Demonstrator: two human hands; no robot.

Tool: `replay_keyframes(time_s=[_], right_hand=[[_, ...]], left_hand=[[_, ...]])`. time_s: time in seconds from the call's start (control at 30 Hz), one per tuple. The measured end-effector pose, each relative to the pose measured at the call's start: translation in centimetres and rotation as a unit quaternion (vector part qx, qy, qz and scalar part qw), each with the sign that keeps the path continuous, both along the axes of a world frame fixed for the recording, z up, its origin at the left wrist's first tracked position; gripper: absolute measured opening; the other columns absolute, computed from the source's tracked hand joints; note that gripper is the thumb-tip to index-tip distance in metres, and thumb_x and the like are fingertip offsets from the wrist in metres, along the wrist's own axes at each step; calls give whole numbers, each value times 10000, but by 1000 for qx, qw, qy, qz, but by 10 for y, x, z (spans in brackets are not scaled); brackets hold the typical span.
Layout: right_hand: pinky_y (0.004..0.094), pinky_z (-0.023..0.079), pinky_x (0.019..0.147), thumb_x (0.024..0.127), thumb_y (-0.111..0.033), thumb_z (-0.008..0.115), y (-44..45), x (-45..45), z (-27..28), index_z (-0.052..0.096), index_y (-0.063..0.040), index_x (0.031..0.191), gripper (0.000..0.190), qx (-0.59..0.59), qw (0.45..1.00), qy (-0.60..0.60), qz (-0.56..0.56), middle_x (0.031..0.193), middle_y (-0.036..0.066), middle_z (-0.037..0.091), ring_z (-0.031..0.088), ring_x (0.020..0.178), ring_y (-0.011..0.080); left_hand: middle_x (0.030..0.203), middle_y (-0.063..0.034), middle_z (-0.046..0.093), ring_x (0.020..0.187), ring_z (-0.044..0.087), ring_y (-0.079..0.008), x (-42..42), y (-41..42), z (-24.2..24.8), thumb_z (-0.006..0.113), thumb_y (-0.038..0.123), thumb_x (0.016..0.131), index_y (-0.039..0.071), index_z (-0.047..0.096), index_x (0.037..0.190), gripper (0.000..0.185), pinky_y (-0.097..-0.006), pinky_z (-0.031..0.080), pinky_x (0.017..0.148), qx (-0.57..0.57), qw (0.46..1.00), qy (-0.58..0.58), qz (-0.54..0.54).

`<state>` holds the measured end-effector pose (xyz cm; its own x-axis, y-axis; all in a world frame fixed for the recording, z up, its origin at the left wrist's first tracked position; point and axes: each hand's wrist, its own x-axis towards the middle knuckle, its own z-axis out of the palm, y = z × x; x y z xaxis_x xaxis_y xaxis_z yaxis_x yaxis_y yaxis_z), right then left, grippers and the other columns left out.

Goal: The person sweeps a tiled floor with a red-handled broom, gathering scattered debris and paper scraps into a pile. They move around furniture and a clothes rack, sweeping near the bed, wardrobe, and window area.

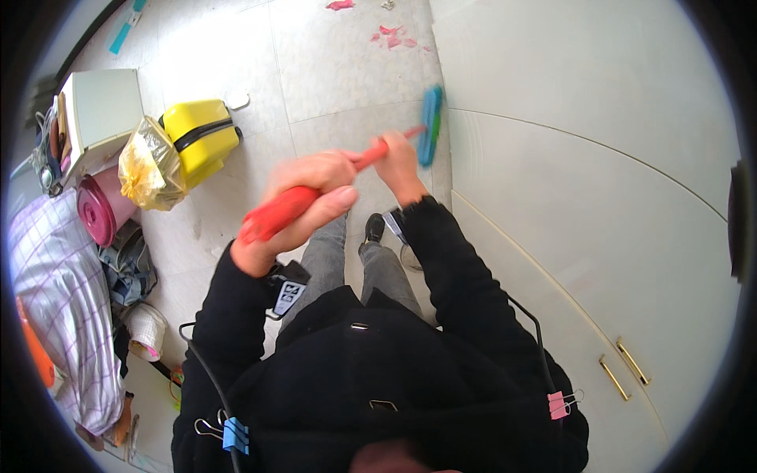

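My left hand (313, 183) grips the thick upper end of a broom's red handle (284, 216), thumb laid along it. Farther down the same handle, my right hand (397, 162) is closed around the thinner part. The blue broom head (429, 127) with green bristles rests on or just above the floor, along the base of the white cabinet; motion blurs it a little. Pink scraps (393, 38) lie on the pale tiled floor (331, 71) beyond the broom head. Another pink piece (339, 5) is at the top edge of the view.
White cabinet doors (562, 189) with gold handles line the right side. To the left stand a yellow suitcase (201, 133), a tied yellow plastic bag (151, 165), a pink lidded bin (97, 210) and a small white cabinet (109, 106). A turquoise-and-white object (122, 35) lies at upper left.
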<state>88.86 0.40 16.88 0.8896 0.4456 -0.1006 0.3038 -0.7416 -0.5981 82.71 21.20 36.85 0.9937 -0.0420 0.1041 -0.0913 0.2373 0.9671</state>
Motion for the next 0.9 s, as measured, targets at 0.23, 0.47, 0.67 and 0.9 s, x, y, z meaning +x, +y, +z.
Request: replay_keyframes(time_s=[0.23, 0.47, 0.67, 0.9], right_hand=[[468, 489, 579, 860, -213, 643, 107, 41, 83, 538, -75, 733, 215, 202, 977, -43, 52, 782, 142, 596, 602, 670, 394], [456, 487, 569, 862, -209, 635, 43, -3, 123, 561, -83, 768, 174, 110, 992, -22, 52, 786, 112, 597, 612, 692, 361], [476, 471, 598, 885, -242, 628, -33, -15, 74, 538, -83, 742, 232, -12, 999, 18, -34, 772, 125, 595, 599, 714, 382], [477, 478, 597, 879, -231, 628, 55, 89, 63, 534, -89, 732, 225, 72, 997, 3, 12, 774, 127, 597, 604, 714, 382]], left_hand=[[598, -51, 471, 588, 508, -236, 0, 13, 101, 725, 121, 801, 42, 452, 621, 336, -519, 476, 906, 155, 981, -116, 29], [582, -66, 469, 569, 515, -271, -14, 17, 127, 709, 128, 811, 30, 473, 615, 322, -542, 479, 886, 83, 984, -109, -114], [664, -88, 453, 645, 483, -294, 19, -18, 58, 692, 40, 797, 13, 425, 683, 292, -370, 482, 849, 22, 991, 69, -112], [676, -89, 500, 669, 518, -287, 81, 30, 78, 680, 9, 784, 7, 486, 707, 209, -438, 460, 971, 97, 995, 3, -10]])
